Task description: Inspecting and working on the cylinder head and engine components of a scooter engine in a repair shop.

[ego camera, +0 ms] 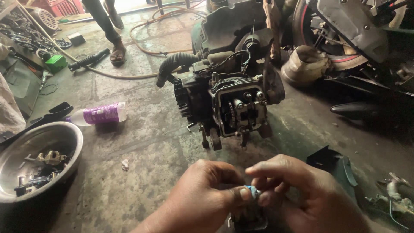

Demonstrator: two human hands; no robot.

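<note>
Item: small blue part, pinched in your left hand and right hand grip. Risk: slipping fingertips drop it onto the gritty floor below, short of the engine ahead.

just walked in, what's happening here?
A person is crouched on a greasy concrete floor, both hands close together. The left hand and right hand pinch a small light-blue part between their fingers. Just ahead sits a scooter engine with its valve cover off. To the left, a metal bowl holds loose parts, with a purple-labelled bottle lying beside it. Someone else's sandalled foot is further back.
</note>
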